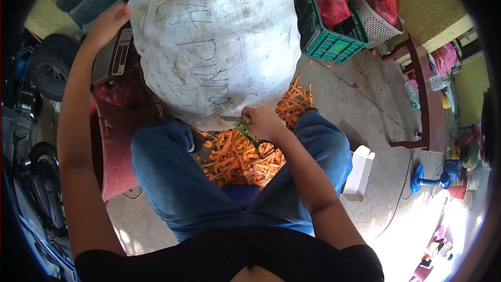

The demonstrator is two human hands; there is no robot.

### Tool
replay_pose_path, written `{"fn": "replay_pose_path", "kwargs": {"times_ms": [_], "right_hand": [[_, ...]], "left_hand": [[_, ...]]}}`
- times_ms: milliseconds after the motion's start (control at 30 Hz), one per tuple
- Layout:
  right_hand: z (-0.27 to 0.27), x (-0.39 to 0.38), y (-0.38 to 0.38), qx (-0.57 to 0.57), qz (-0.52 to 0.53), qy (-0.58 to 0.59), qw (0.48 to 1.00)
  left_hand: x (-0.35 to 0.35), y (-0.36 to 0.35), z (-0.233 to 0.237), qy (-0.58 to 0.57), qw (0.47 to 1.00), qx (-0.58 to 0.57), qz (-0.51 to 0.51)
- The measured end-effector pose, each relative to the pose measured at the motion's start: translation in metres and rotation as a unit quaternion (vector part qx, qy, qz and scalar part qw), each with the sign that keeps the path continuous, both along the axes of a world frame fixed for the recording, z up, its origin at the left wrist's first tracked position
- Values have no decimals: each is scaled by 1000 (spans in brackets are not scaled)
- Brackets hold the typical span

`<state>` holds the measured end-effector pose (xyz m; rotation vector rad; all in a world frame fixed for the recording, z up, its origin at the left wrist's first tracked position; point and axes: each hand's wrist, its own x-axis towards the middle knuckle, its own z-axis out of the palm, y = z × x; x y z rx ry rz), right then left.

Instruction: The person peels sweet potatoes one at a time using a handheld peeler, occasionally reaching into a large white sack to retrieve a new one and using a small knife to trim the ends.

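Note:
A large white woven sack [245, 47], smudged and marked with handwritten letters, stands in front of my knees. My right hand [263, 122] is closed around scissors [248, 131] with green patterned handles, at the sack's lower edge. A short metal blade points left against the cloth, and a dark loop hangs below my fingers. At the sack's upper left side is my raised left hand [108, 23], fingers curled together; whatever they may pinch is too small to see. Orange peel-like strips and round slices [237, 159] lie heaped on the floor between my legs.
A red chair [115, 151] stands at left beside a motorcycle [44, 177] and a loose wheel [51, 68]. To the right are a green crate [334, 47], a white basket [373, 23], a wooden frame [422, 99], a white box [359, 175] and a blue fan [417, 178].

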<state>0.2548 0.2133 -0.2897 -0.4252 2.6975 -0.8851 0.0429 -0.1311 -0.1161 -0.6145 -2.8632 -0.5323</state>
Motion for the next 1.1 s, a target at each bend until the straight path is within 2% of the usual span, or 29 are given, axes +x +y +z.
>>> {"fn": "replay_pose_path", "kwargs": {"times_ms": [33,100,167,200,267,300,367,400,500,533,600,733,800,833,900,933,1000,1033,1067,1100], "right_hand": [[-1,-1,1,9,4,0,1000],[1,-5,5,19,4,0,1000],[7,-8,9,29,5,-9,1000],[6,-10,11,31,4,-9,999],[4,-13,15,23,0,-8,1000],[3,-15,17,25,0,-9,1000],[2,-17,18,20,0,-10,1000],[3,-18,19,20,-2,-13,1000],[4,-20,19,27,5,-22,999],[2,-20,18,27,15,-26,999],[2,-22,18,26,25,-27,999],[2,-22,16,29,19,-29,999],[2,-22,15,33,14,-32,999],[3,-22,15,34,14,-31,999],[3,-22,15,35,14,-31,999],[1,-23,16,36,13,-30,999],[-2,-22,17,35,15,-29,999],[-2,-22,17,24,10,-17,1000],[-2,-23,17,13,5,-4,1000],[-2,-24,17,11,9,-1,1000]], "left_hand": [[-19,26,-1,103,992,-44,-61],[-58,69,-3,31,995,-51,-84],[-85,106,-14,115,980,-128,-97],[-104,115,-25,115,980,-127,-98],[-134,131,-48,305,934,-154,-103],[-138,137,-48,304,935,-152,-103],[-145,150,-46,202,970,-93,-92],[-158,146,-53,200,971,-92,-95],[-217,117,-80,73,985,9,-156],[-200,125,-69,74,985,9,-156],[-160,135,-49,116,980,-98,-130],[-149,135,-44,179,959,-189,-108],[-161,132,-46,120,990,-70,-16],[-166,132,-47,122,990,-68,-16],[-175,128,-51,125,990,40,49],[-181,126,-52,126,990,40,48],[-191,115,-52,99,971,218,15],[-196,106,-49,101,971,216,18],[-203,96,-43,27,928,371,36],[-204,88,-35,-47,855,514,52]]}}
